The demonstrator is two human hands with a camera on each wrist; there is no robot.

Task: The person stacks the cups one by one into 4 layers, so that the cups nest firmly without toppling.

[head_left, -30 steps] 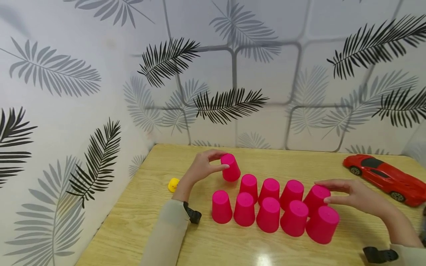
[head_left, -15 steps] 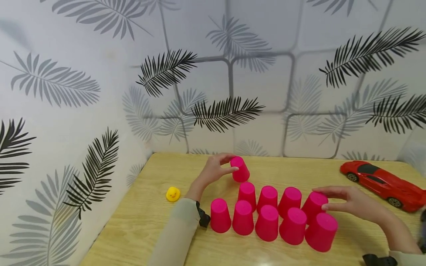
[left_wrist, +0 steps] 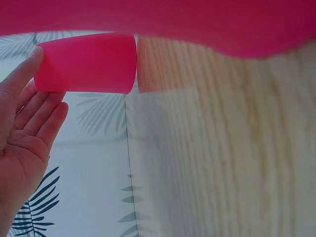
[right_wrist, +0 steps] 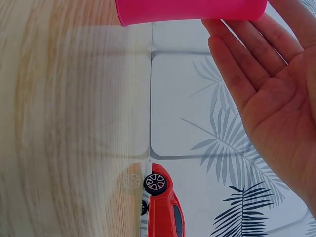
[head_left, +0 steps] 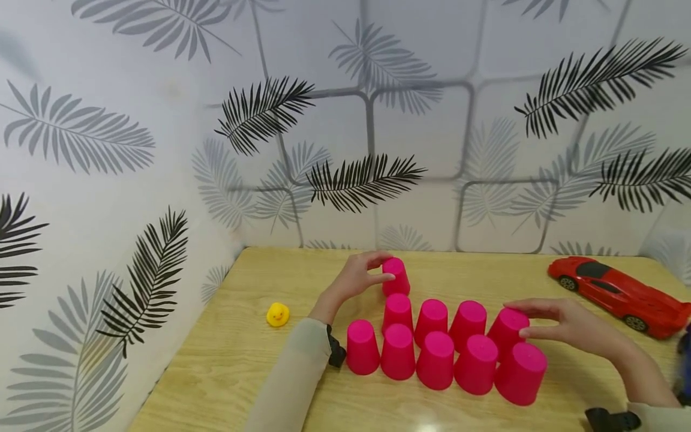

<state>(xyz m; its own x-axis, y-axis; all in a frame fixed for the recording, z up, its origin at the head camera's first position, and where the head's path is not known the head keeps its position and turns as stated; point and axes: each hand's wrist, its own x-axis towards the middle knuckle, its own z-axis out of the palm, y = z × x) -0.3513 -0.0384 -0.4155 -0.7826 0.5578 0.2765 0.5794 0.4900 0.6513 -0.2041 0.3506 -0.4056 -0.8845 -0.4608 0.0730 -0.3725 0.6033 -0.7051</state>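
Several pink cups stand upside down on the wooden table (head_left: 227, 360). My left hand (head_left: 357, 276) pinches one pink cup (head_left: 396, 277) behind the others, thumb on one side and fingers on the far side. In the left wrist view that cup (left_wrist: 86, 64) has its wide rim right at the table surface. At the other end, my right hand (head_left: 574, 324) holds the rightmost cup of the back row (head_left: 506, 330) between thumb and fingers. The front row runs from a left cup (head_left: 362, 348), beside the left wrist strap, to a right cup (head_left: 521, 375).
A yellow duck toy (head_left: 278, 314) sits left of the left forearm. At the right back lies a red toy car (head_left: 618, 294), beyond the right hand. A leaf-patterned wall (head_left: 345, 120) closes off the table's back and left side.
My left hand has carried its cup to the right, up behind the back row's left end. The front row's left cups have shifted slightly rightward beside the wrist strap. The right hand stays in place.
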